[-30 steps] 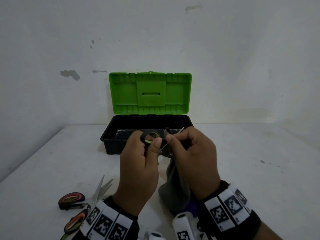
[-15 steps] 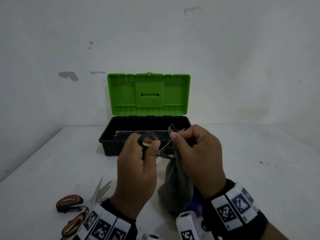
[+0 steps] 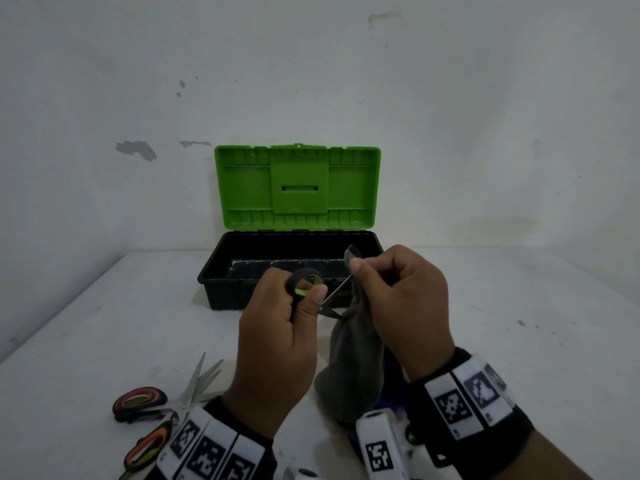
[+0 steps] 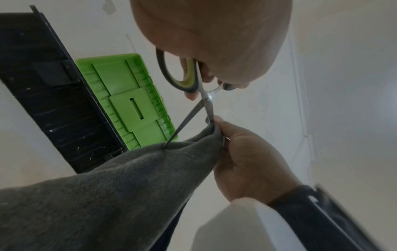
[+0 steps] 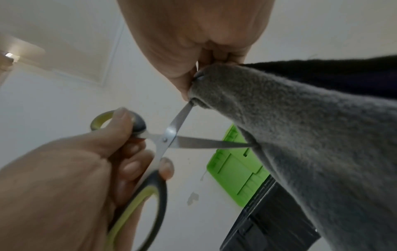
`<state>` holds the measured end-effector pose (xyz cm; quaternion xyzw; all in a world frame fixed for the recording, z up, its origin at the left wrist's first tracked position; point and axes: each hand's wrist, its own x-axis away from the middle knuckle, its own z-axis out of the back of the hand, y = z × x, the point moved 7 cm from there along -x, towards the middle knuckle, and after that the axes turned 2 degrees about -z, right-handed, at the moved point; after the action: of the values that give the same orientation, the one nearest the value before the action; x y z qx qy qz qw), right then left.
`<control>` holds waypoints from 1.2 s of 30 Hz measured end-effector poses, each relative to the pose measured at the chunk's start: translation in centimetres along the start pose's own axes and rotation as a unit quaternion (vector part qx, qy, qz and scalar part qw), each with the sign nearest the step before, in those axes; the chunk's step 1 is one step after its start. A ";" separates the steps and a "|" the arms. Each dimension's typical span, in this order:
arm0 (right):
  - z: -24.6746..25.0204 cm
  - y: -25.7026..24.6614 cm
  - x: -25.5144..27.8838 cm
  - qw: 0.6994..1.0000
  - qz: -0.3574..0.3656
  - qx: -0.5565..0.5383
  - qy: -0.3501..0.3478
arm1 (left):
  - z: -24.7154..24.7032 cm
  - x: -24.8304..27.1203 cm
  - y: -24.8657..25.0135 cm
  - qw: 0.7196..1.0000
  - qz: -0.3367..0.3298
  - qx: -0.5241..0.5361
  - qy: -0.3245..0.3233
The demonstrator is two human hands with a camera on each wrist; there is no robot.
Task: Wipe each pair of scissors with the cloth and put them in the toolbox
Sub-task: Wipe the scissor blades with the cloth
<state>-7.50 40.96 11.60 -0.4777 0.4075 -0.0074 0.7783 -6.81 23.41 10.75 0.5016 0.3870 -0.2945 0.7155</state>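
Observation:
My left hand (image 3: 294, 317) grips the black and yellow-green handles of a pair of scissors (image 3: 306, 282) (image 4: 189, 79) (image 5: 169, 135), held in the air in front of the toolbox with the blades spread apart. My right hand (image 3: 391, 289) pinches a grey cloth (image 3: 356, 362) (image 4: 128, 178) (image 5: 300, 135) round the upper blade near its tip. The lower blade's tip touches the hanging cloth. The toolbox (image 3: 218, 271) stands open behind, black base, green lid (image 3: 298, 188) upright.
A second pair of scissors (image 3: 156, 410) with black and orange handles lies open on the white table (image 3: 519, 341) at the near left, partly behind my left wrist. A white wall stands close behind the toolbox.
My right hand has slid the cloth up along the blade toward its tip and risen a little. The left hand holds the scissors almost where they were.

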 end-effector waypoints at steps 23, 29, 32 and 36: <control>-1.0 -1.3 1.3 0.963 -0.063 -0.130 -0.229 | -1.5 0.3 -4.9 0.827 0.455 0.330 -0.006; -1.1 -1.2 1.7 0.980 -0.053 -0.061 -0.180 | -1.5 0.1 -4.6 0.835 0.449 0.317 -0.020; -0.7 -0.7 1.3 0.990 -0.049 -0.047 -0.125 | -1.6 0.1 -4.7 0.827 0.458 0.325 -0.022; -0.4 0.3 0.6 0.992 -0.065 -0.055 -0.096 | -1.6 0.5 -5.0 0.818 0.473 0.328 -0.013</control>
<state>-7.47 40.61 10.97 -0.5438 0.2989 0.0106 0.7841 -11.06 23.32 7.56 0.8240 -0.0265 -0.0360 0.5649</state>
